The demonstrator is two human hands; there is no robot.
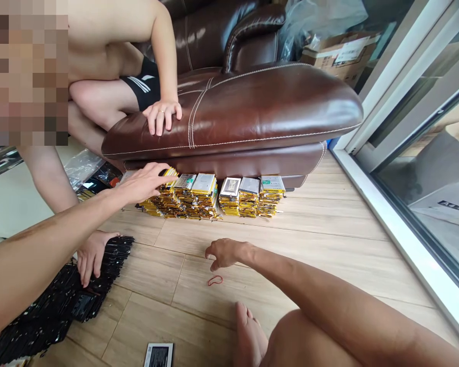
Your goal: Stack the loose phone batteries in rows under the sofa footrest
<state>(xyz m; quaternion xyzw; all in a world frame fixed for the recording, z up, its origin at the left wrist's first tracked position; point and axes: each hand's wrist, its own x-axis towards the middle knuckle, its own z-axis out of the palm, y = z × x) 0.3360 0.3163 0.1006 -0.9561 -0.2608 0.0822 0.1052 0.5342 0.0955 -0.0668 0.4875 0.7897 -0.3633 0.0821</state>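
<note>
My left hand (pixel 147 182) reaches out at the left end of a row of stacked flat phone batteries (pixel 204 184). Its fingers are stretched out over a yellow-edged stack; whether they touch it I cannot tell. Silver-grey faces and yellow edges show on the batteries, and several stacks stand side by side against the sofa base. My right hand (pixel 225 253) hovers over the wooden floor in front of the stacks, fingers loosely bent, thumb apart, holding nothing visible. Just below it lies a red rubber band (pixel 214 280).
A brown leather sofa (pixel 268 109) stands behind the stacks. Another person's hand (pixel 92 257) rests on rows of black flat batteries (pixel 42 306) at left; their other hand (pixel 162 116) is on the sofa. A single battery (pixel 159 355) lies near my foot (pixel 248 334). A glass door frame (pixel 401 234) borders the right.
</note>
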